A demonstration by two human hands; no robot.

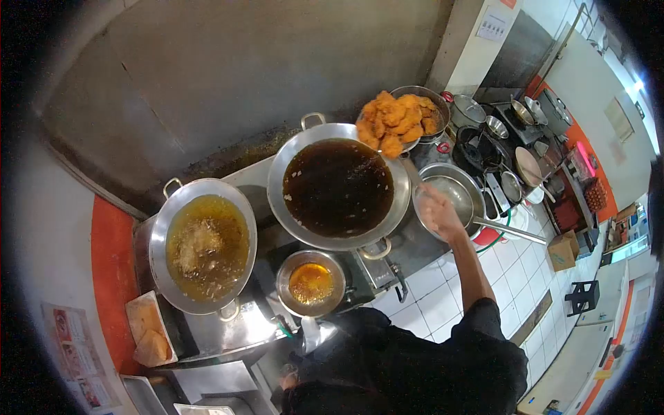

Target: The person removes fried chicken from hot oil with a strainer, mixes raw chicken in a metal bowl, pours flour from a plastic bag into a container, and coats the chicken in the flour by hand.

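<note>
Head cam, clock centred on the dark-oil wok (277, 183): my right hand (440, 209) at 3, wrapped round a skimmer handle (412, 171); fried pieces (391, 123) heaped at its far end, 1 o'clock. My left hand (289, 380) near 6, mostly hidden, can't tell its grip. Second wok (158, 243) at 8, food (197, 249) in yellow oil (216, 207).

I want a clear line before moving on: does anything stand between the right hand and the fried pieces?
Nothing visible blocks it: only a blurred utensil handle, gripped by the right hand, runs toward the heaped fried pieces. The long-handled metal pan lies below the hand, not in between.
</note>
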